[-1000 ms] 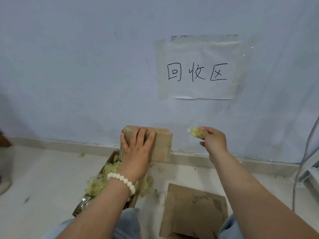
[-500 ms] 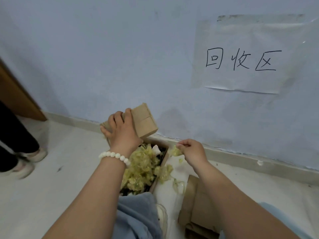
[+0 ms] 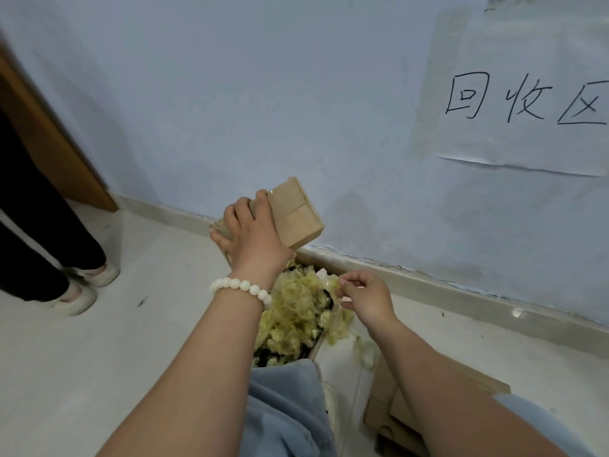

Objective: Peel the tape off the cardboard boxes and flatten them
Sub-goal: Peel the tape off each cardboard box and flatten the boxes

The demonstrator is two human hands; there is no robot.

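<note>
Above the floor (image 3: pixel 82 357) by the wall (image 3: pixel 230 94), head view: noted small cardboard box (image 3: pixel 294 215) gripped tilted in left hand (image 3: pixel 253 240), fingers curled round its near end. Recorded right hand (image 3: pixel 366 298) pinching a scrap of yellowish tape (image 3: pixel 332 284) just over the heap of peeled tape (image 3: pixel 293 321). Judged box light and stiff, flaps closed along a centre seam; would take hold across the flat faces, then press opposite corners to collapse. Judged tape limp, clingy; expected sticking to fingers.

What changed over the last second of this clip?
The right hand brought its tape scrap down from beside the small box to the tape pile, still pinching it. The box got tilted. The left hand kept gripping it.
</note>
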